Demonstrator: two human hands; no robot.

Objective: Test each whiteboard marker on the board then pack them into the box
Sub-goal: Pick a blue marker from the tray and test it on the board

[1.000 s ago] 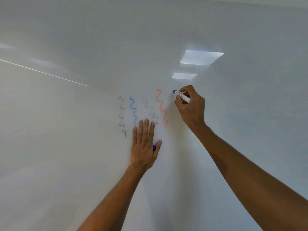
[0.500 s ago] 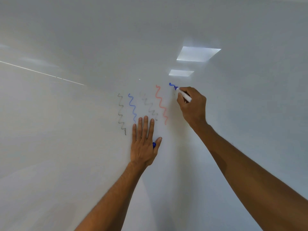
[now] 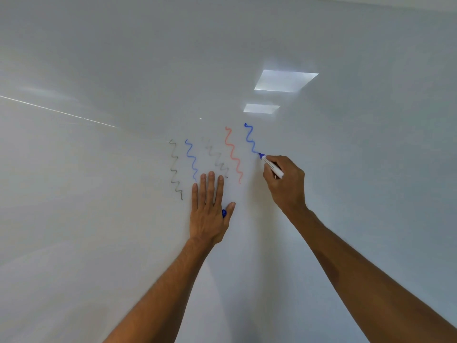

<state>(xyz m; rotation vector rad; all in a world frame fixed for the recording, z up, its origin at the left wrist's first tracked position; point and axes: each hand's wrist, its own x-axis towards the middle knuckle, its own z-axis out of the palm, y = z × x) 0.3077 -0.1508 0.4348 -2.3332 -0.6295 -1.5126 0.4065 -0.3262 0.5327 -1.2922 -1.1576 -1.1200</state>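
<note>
Marker [image 3: 272, 166], blue-tipped, sits in the right hand [image 3: 284, 184], whose fingers curl round its white barrel. Its long axis slants from the tip, up-left on the board [image 3: 99, 219] at the foot of a blue squiggle [image 3: 250, 138], to the tail down-right. The left hand [image 3: 207, 214] lies flat, fingers straight, toward the board's bottom edge, a blue cap [image 3: 224, 213] tucked beside its thumb. Recapping would likely bring the tip down-left.

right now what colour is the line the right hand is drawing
Blue; the line shows best in the head view.
</note>
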